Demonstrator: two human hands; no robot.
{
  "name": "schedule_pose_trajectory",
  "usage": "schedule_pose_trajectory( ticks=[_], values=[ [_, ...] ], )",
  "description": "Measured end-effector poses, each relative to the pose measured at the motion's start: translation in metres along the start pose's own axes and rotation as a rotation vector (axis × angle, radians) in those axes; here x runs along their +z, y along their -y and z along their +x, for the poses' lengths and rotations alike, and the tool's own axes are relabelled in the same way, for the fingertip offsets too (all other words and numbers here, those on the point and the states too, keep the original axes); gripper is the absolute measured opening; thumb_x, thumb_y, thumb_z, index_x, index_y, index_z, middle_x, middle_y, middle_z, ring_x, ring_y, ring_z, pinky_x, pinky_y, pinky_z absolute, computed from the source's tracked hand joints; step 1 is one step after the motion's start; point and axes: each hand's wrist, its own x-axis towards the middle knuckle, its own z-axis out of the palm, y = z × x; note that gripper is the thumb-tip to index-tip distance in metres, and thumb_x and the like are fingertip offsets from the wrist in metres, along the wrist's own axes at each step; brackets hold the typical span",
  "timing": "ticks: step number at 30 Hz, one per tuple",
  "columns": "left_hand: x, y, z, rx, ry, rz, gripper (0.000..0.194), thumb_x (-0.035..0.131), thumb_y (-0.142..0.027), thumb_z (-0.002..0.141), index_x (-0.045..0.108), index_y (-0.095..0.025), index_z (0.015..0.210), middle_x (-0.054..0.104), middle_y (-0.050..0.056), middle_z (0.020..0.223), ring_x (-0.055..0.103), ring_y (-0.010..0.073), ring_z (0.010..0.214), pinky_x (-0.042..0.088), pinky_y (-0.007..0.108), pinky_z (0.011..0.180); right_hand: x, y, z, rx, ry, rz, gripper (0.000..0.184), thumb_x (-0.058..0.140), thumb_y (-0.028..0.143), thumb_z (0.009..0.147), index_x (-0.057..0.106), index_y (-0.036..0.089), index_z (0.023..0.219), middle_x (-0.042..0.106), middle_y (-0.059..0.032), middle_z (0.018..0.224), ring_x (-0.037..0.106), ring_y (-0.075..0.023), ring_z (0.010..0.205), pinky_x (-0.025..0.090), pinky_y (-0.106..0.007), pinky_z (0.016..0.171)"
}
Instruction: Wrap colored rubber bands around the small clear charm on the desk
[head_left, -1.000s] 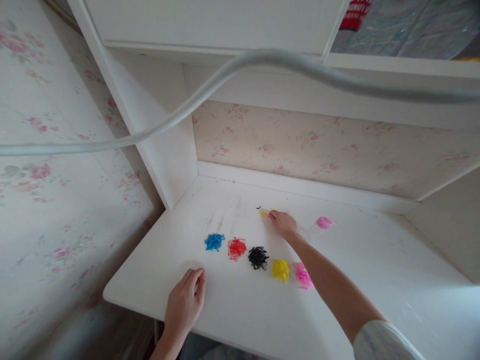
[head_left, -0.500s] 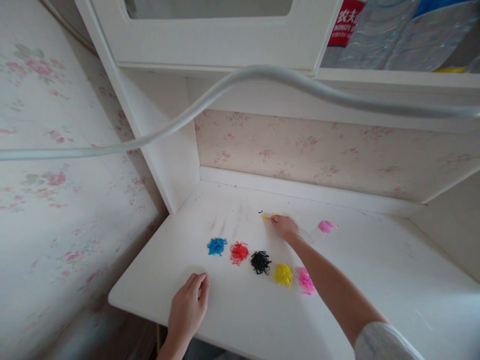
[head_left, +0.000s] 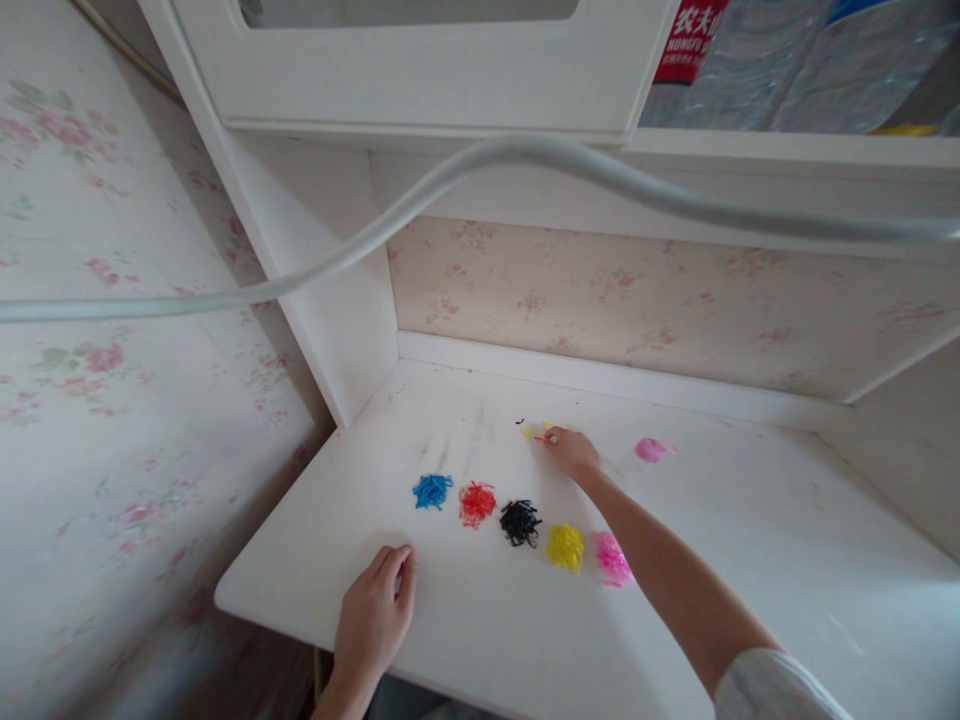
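Five small heaps of thin rubber bands lie in a row on the white desk point(head_left: 750, 560): blue point(head_left: 430, 490), red point(head_left: 477, 502), black point(head_left: 519, 521), yellow point(head_left: 565, 546) and pink point(head_left: 611, 559). My right hand point(head_left: 571, 450) reaches past the row to a few loose bands point(head_left: 529, 430) at the back, fingers pinched on a small red band. My left hand point(head_left: 376, 612) rests palm down near the desk's front edge, fingers together, holding nothing.
A small pink clump point(head_left: 649, 449) lies to the right of my right hand. A pale cable point(head_left: 480, 160) hangs across the view. White cabinet side point(head_left: 330, 300) and flowered wall bound the desk. Wrapped bottles point(head_left: 795, 60) sit on the shelf above.
The view has shifted slightly upward. My right hand stays at the loose bands, its fingers now pinching a red one. My left hand has barely moved.
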Motion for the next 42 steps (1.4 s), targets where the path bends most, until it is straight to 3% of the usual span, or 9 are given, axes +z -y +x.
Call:
schedule_pose_trajectory(
  ticks=[9, 16, 22, 29, 34, 38, 42],
  values=[
    [-0.001, -0.001, 0.000, -0.004, 0.004, 0.020, 0.021, 0.040, -0.030, 0.093, 0.059, -0.021, 0.095, 0.065, 0.002, 0.084, 0.063, 0.0135, 0.070, 0.047, 0.023, 0.063, -0.013, 0.002, -0.024, -0.006, -0.097, 0.123, 0.033, 0.043, 0.039, 0.086, 0.067, 0.029, 0.108, 0.070, -0.0030, 0.096, 0.063, -0.0184, 0.088, 0.043, -0.025, 0.071],
    [0.000, -0.002, -0.002, 0.033, 0.038, 0.091, 0.021, 0.042, -0.032, 0.093, 0.060, -0.022, 0.094, 0.066, 0.001, 0.082, 0.063, 0.0150, 0.069, 0.045, 0.025, 0.063, -0.015, -0.015, -0.110, -0.140, -0.175, 0.308, 0.032, 0.043, 0.042, 0.085, 0.070, 0.027, 0.094, 0.064, 0.0021, 0.064, 0.057, -0.0120, 0.059, 0.035, -0.022, 0.056],
    [0.001, -0.001, -0.002, 0.049, 0.051, 0.139, 0.021, 0.042, -0.034, 0.093, 0.060, -0.023, 0.093, 0.067, 0.001, 0.086, 0.064, 0.0160, 0.070, 0.045, 0.026, 0.064, -0.008, -0.045, -0.169, -0.111, -0.038, 0.345, 0.027, 0.045, 0.039, 0.084, 0.069, 0.029, 0.088, 0.061, 0.0036, 0.060, 0.054, -0.0106, 0.053, 0.031, -0.020, 0.050],
    [0.001, -0.001, -0.001, 0.058, 0.042, 0.129, 0.021, 0.043, -0.033, 0.092, 0.061, -0.024, 0.093, 0.068, 0.001, 0.087, 0.064, 0.0162, 0.071, 0.046, 0.025, 0.063, -0.011, -0.048, -0.176, -0.115, 0.029, 0.264, 0.027, 0.047, 0.034, 0.082, 0.071, 0.030, 0.091, 0.067, 0.0009, 0.069, 0.058, -0.0131, 0.062, 0.034, -0.022, 0.058],
    [-0.007, -0.001, 0.008, 0.020, 0.046, -0.062, 0.024, 0.042, -0.038, 0.092, 0.061, -0.022, 0.092, 0.067, 0.001, 0.083, 0.060, 0.0129, 0.063, 0.048, 0.023, 0.061, -0.022, -0.060, -0.184, -0.076, 0.022, 0.410, 0.029, 0.047, 0.041, 0.082, 0.072, 0.029, 0.089, 0.063, 0.0021, 0.063, 0.054, -0.0118, 0.057, 0.034, -0.021, 0.055],
    [-0.018, -0.025, 0.034, 0.031, 0.102, -0.161, 0.026, 0.042, -0.039, 0.091, 0.063, -0.023, 0.091, 0.065, 0.000, 0.079, 0.056, 0.0117, 0.060, 0.047, 0.022, 0.060, -0.015, -0.093, -0.203, 0.068, -0.086, 0.542, 0.039, 0.048, 0.055, 0.080, 0.072, 0.025, 0.087, 0.049, 0.0038, 0.051, 0.042, -0.0108, 0.048, 0.030, -0.022, 0.048],
    [-0.015, -0.073, 0.079, 0.132, 0.224, -0.194, 0.029, 0.041, -0.037, 0.091, 0.065, -0.023, 0.091, 0.067, 0.001, 0.085, 0.058, 0.0111, 0.063, 0.047, 0.022, 0.062, 0.020, -0.121, -0.232, 0.267, -0.172, 0.670, 0.049, 0.048, 0.063, 0.074, 0.071, 0.022, 0.088, 0.047, 0.0034, 0.052, 0.041, -0.0113, 0.049, 0.032, -0.021, 0.046]
  ],
)
